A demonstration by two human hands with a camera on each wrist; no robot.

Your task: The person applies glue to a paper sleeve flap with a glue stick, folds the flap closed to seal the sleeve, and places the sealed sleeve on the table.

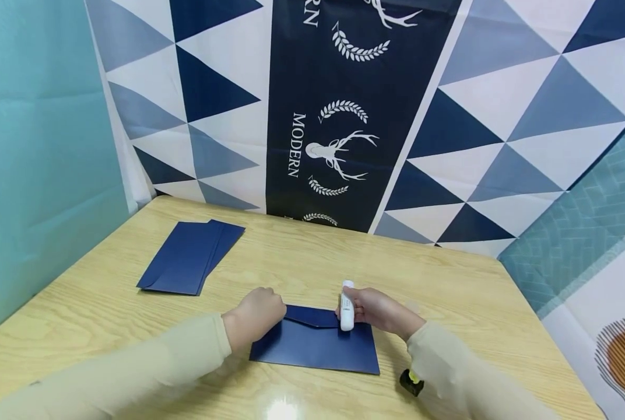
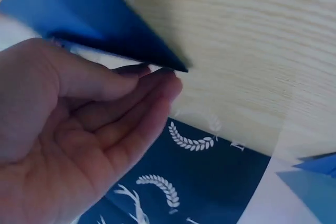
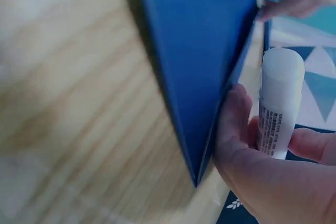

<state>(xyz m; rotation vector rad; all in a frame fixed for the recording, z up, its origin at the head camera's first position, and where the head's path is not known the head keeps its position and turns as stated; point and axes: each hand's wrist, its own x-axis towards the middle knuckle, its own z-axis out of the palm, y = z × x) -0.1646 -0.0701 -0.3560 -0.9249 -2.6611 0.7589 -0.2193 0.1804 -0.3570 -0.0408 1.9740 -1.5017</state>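
Observation:
A dark blue envelope (image 1: 318,350) lies on the table with its flap (image 1: 312,315) along the far side. At the envelope's far left corner, my left hand (image 1: 260,312) pinches its edge between thumb and fingers. The left wrist view shows that hand (image 2: 84,124) close up, fingertips right at the pointed blue corner (image 2: 157,51). My right hand (image 1: 372,308) grips a white glue stick (image 1: 347,306) over the envelope's right part. In the right wrist view the glue stick (image 3: 281,98) looks capped, and the thumb (image 3: 233,119) is against the envelope's edge.
Two more blue envelopes (image 1: 186,256) overlap at the back left of the wooden table (image 1: 281,262). Beneath the right sleeve shows a small black and yellow object (image 1: 411,382). A patterned cloth (image 1: 223,116) hangs behind the table's far edge.

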